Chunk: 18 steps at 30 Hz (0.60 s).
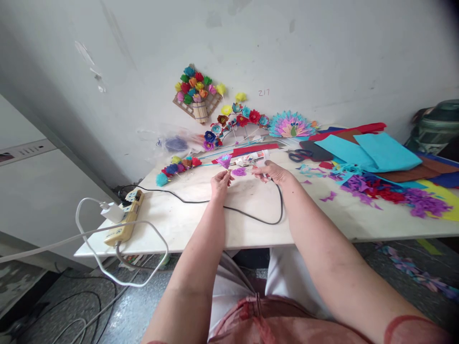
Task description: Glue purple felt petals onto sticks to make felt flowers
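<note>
My left hand [221, 182] is closed, its fingertips pinching a purple paper flower [224, 160] from below, with the petals upward. Just to the right, a loose purple petal piece [239, 171] lies on the table. My right hand [269, 170] is wrapped round a white glue gun [266, 155], whose black cord [281, 205] loops down and runs left over the table. The fingers cover most of the gun's body. A small gap separates the two hands.
The table [193, 224] holds a power strip [125, 222] with a white cable at left, finished paper flowers [179, 166] behind it, and scissors [300, 155]. At right lie purple paper scraps [426, 200] and folded blue sheets [387, 152]. A flower wall piece [195, 91] leans behind.
</note>
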{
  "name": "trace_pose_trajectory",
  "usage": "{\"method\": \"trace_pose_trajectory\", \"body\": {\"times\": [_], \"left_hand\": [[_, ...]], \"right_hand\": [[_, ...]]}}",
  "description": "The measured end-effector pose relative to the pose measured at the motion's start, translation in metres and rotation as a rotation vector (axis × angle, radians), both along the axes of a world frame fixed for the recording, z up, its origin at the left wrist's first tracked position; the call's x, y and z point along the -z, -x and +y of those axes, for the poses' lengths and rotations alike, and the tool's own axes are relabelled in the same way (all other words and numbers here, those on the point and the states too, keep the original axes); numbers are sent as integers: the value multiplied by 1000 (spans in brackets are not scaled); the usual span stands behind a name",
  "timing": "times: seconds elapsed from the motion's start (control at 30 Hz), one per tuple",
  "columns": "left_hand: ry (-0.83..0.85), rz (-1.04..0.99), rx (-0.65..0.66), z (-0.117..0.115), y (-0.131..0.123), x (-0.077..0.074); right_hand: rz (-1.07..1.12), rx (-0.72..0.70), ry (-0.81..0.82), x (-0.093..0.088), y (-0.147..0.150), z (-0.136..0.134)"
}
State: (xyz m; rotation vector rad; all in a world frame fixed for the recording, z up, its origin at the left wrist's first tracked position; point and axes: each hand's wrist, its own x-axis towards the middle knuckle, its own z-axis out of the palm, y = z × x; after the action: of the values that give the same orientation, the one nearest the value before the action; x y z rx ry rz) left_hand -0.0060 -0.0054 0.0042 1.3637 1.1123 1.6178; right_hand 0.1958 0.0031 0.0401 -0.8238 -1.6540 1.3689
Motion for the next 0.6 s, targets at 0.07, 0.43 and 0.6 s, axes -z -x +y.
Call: {"method": "trace_pose_trajectory", "body": {"times": [0.07,0.43,0.6], "left_hand": [[8,16,-11,0,0,-1],[61,66,-38,-4,-2,-4],[97,135,-95,-4,-2,-3]], "right_hand": [[-9,4,-4,0,0,-1],[-14,-5,-2,3,1,3],[-14,-12,-11,3,2,4]]}}
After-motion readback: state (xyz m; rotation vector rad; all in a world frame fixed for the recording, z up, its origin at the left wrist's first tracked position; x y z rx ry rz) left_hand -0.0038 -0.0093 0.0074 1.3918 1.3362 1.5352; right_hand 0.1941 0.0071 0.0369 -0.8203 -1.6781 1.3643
